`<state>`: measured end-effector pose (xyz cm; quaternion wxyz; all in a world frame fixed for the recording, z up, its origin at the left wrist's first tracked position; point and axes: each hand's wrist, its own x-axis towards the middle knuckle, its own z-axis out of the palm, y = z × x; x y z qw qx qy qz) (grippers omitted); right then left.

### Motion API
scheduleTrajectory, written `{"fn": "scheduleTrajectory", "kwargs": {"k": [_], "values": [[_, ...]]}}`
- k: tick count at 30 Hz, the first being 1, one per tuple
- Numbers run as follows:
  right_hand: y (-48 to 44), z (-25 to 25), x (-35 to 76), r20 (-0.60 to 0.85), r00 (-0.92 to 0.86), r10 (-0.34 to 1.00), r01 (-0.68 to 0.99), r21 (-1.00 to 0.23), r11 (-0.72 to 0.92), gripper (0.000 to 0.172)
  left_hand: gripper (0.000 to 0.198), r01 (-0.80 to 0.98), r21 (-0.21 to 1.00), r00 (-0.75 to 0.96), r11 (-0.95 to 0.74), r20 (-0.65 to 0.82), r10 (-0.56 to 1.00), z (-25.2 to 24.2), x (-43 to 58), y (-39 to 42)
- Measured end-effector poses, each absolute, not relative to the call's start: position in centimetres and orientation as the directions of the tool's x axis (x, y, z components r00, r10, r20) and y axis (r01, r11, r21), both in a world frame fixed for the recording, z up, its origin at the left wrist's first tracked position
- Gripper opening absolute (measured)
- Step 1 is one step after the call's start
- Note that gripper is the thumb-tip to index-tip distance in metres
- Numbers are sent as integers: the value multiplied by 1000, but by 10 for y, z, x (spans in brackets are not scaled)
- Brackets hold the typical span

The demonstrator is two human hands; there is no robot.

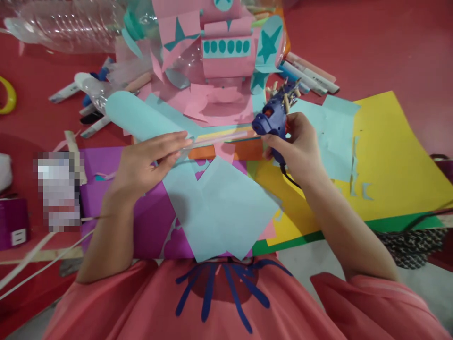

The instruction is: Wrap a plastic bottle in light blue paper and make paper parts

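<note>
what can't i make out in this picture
Head view:
Blue glue gun: part of its grip, hidden by the right hand
Cord: onward path, hidden by the right forearm
Yellow ring: rest, cut off by left edge
Pixelated rectangle: details, blurred out

I see room over the flat blue sheets [230, 208]; beyond, the glue gun [274, 115] and pink paper model [228, 67] bar the way.

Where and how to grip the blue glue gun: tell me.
Hold the glue gun by its handle, probably from the right: the handle juts out on the near side, the cord leaves its lower end, and the right hand wraps it from there.
</note>
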<state>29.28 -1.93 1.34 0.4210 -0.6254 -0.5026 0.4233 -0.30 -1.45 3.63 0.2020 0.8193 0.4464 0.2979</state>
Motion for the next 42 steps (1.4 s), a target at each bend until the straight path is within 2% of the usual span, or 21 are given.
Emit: {"fn": "scheduleTrajectory", "kwargs": {"k": [4, 11, 16, 21, 28, 34, 42], "values": [[-22, 14, 285, -34, 100, 994, 414, -907, -73, 40, 31, 639, 530, 443, -558, 340, 830, 36, 1, -15], [-24, 14, 272, -13, 120, 993, 420, -905, -63, 38, 29, 647, 524, 421, -554, 359, 833, 36, 4, -15], [-31, 6, 272, 9, 80, 997, 482, -876, -31, 38, 29, 672, 472, 421, -570, 390, 819, 36, 7, -18], [-43, 2, 262, 40, 126, 991, 389, -921, -13, 24, 30, 717, 343, 448, -606, 439, 779, 33, 7, -18], [-52, -3, 254, 143, 193, 971, 378, -924, 61, 31, 40, 687, 223, 522, -692, 511, 683, 25, -1, -13], [-54, -4, 252, 133, 202, 970, 346, -937, 56, 32, 49, 666, 206, 539, -717, 532, 653, 23, -5, -10], [-52, -9, 250, 150, 161, 976, 288, -952, 99, 29, 52, 621, 212, 566, -754, 543, 620, 21, -6, -7]]}}
